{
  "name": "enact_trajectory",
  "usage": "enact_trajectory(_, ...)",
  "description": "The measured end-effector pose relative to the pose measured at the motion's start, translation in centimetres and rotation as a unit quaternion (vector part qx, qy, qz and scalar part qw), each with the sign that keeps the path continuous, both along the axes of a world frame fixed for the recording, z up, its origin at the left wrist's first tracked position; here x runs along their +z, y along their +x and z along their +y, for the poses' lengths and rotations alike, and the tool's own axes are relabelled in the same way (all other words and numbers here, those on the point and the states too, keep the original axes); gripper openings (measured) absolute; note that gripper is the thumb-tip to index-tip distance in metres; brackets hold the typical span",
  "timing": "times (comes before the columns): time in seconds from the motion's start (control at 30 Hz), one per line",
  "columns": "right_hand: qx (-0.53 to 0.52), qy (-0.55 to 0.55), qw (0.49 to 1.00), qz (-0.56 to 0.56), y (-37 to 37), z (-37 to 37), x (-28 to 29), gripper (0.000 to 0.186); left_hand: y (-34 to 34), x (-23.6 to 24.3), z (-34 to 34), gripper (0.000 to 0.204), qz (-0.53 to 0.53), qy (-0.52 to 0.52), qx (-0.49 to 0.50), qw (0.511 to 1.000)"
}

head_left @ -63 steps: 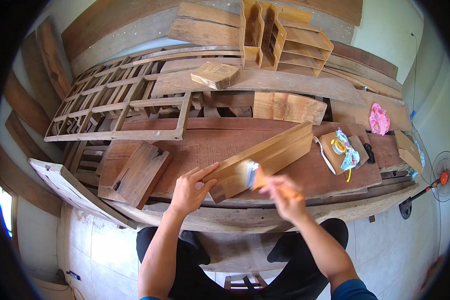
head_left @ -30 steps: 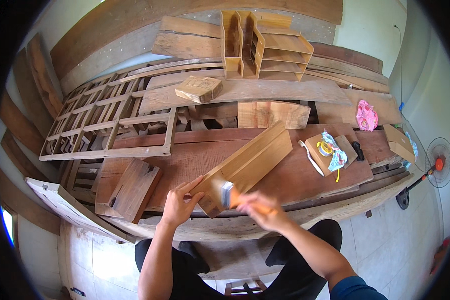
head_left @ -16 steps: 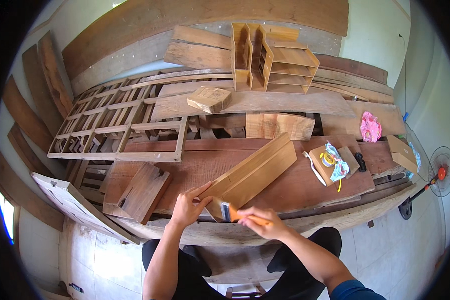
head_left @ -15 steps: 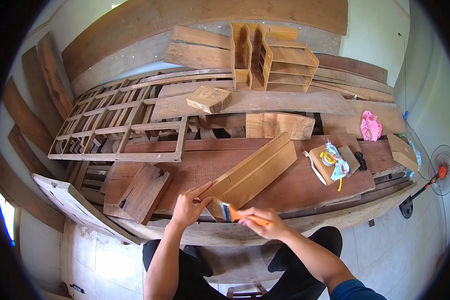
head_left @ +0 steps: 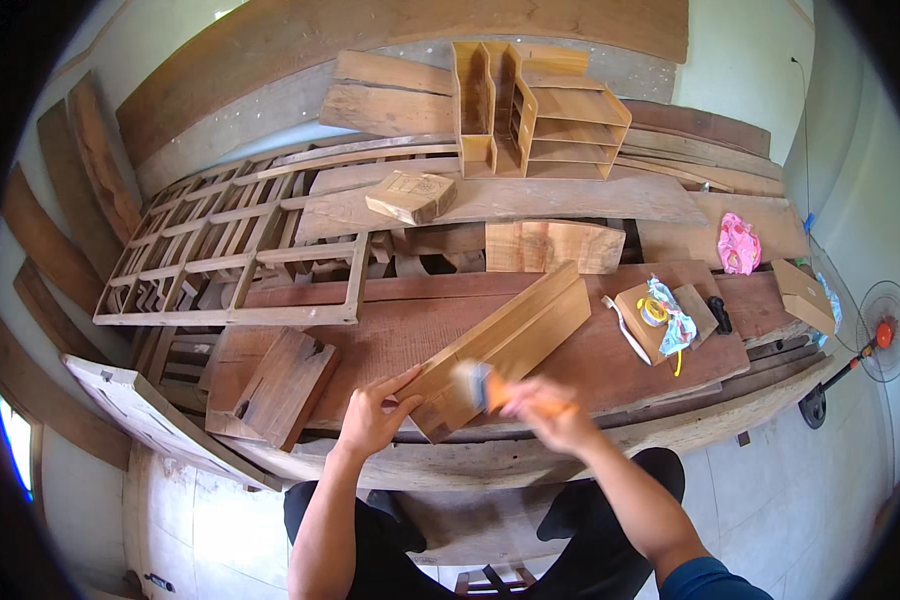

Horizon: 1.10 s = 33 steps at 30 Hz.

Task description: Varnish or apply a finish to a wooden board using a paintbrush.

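A light-brown grooved wooden board [head_left: 535, 335] lies diagonally across a reddish plank [head_left: 330, 380]. My left hand [head_left: 370, 420] grips its near left end, thumb and fingers closed on the edge. In my right hand [head_left: 550, 415] is a paintbrush [head_left: 500, 390] with an orange handle, its pale bristles blurred over the board's face near that end. A dark wooden block [head_left: 285, 385] sits to the left of the board. At its right lie a white toothbrush-like brush [head_left: 630, 330] and a small wooden block [head_left: 635, 340] carrying a yellow roll [head_left: 653, 311] and a patterned cloth [head_left: 678, 325].
A slatted frame [head_left: 225, 265] and stacked planks [head_left: 490, 205] fill the back, holding a wooden organiser [head_left: 570, 130] and a thick block [head_left: 410, 197]. A pink crumpled bag [head_left: 740, 245], cardboard box [head_left: 800, 295] and standing fan [head_left: 880, 335] are at right. A pale panel [head_left: 150, 410] leans at left.
In the last half second the brush and my right hand have moved up and slightly right along the board from its lower end. My left hand stays on the board's end.
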State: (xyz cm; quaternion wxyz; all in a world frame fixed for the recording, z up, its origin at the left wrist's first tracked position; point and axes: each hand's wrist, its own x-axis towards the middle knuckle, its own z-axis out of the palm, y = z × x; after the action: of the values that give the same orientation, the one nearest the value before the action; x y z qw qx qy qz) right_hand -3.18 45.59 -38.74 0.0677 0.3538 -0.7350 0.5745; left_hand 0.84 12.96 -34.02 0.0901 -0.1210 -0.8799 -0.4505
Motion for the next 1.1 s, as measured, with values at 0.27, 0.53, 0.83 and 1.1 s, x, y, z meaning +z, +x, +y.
enact_trajectory(0.27, 0.076, -0.013, 0.997, -0.026, 2.3, -2.6, -0.1, 0.024, -0.1, -0.6, -0.5, 0.049, -0.008, 0.002, 0.013, 1.000)
enact_trajectory(0.53, -0.026, -0.060, 0.995, -0.074, 1.0, -1.5, -0.1, 0.023, -0.2, -0.4, -0.6, 0.045, -0.001, 0.012, -0.003, 1.000)
enact_trajectory(0.83, 0.027, -0.081, 0.988, -0.132, 3.2, -4.3, -0.1, 0.025, 0.1, -0.5, -1.5, 0.052, -0.051, 0.043, -0.024, 0.997)
enact_trajectory(1.1, 0.016, -0.089, 0.986, -0.139, 4.3, -5.3, 0.1, 0.024, -0.1, -1.0, -1.3, 0.050, -0.067, 0.051, -0.024, 0.996)
